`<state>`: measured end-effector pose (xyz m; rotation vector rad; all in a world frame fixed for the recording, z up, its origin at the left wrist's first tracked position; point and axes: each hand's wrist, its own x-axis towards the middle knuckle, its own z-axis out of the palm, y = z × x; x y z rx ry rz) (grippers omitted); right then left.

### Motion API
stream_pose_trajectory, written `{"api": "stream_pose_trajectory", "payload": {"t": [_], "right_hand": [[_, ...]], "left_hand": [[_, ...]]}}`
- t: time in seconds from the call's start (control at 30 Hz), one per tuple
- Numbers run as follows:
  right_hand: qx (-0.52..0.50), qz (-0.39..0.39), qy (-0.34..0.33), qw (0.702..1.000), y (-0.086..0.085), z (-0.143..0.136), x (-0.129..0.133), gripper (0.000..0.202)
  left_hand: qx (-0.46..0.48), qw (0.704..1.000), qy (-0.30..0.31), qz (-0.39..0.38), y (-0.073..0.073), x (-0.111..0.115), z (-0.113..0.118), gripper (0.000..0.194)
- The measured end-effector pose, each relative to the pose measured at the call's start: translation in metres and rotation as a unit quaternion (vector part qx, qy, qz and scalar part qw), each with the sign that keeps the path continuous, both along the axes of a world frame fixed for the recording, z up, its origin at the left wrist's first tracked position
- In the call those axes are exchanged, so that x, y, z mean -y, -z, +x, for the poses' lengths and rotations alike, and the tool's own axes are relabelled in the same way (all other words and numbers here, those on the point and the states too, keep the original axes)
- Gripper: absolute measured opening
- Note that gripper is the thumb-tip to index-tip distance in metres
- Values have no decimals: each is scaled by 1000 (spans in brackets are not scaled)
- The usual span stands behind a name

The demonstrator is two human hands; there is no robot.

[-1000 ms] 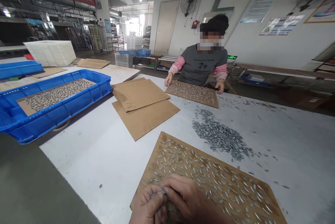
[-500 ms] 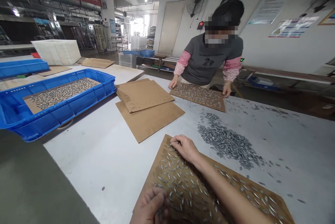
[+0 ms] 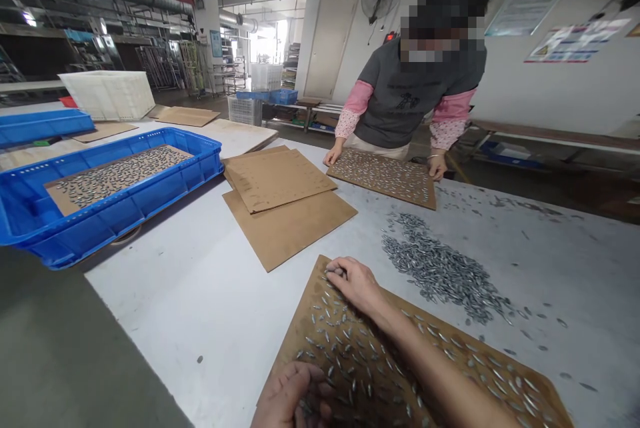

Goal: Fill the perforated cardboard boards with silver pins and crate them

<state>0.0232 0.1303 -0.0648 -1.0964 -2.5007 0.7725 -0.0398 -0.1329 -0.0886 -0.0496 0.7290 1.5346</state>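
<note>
A brown board [image 3: 345, 341] dotted with small silvery leaf-shaped pieces lies on the white table. My right hand [image 3: 355, 285] rests at the board's far corner, thumb and fingertips pressed together; what they hold, if anything, is too small to name. Over the board's near left part is my left hand [image 3: 295, 395], its fingers curled and partly shadowed, so their contents cannot be made out. Beyond the board sits a pile of loose silvery pieces [image 3: 440, 268], with several scattered to its right.
Across the white table [image 3: 200, 308], a person [image 3: 410, 95] holds another dotted board [image 3: 383, 178] by its sides. Stacked brown boards [image 3: 290, 181] lie left of centre. A blue tray [image 3: 125, 215] with a dotted board stands at the left, a white crate [image 3: 110, 95] behind it.
My left hand has shifted slightly down and its fingers look more curled. The person opposite leans further forward. The whole view has shifted slightly.
</note>
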Motion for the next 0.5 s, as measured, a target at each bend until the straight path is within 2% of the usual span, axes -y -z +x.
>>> {"api": "stream_pose_trajectory", "payload": {"t": [0.03,0.1,0.13,0.2,0.27,0.33,0.43,0.5], "right_hand": [[-22,-4,-37,999,-5,7,18,17],[-41,-7,-159,986,-11,24,61,22],[-47,13,-237,970,-10,32,82,23],[-52,77,-309,947,-6,45,119,13],[-42,147,-314,937,-1,54,143,8],[-29,169,-304,937,-4,59,155,9],[-18,86,-301,950,-21,60,155,12],[-9,13,-276,961,-32,57,142,14]], "left_hand": [[12,1000,-1,5,-1,-1,1,44],[37,999,-4,15,-3,-4,2,46],[44,999,-7,19,-5,-5,3,46],[34,999,-18,26,-11,-8,4,44],[3,999,-18,32,-20,-9,3,39],[-32,999,-2,34,-30,-8,1,34],[-35,999,25,25,-38,-4,-1,35],[-7,999,25,19,-33,-3,1,41]]}}
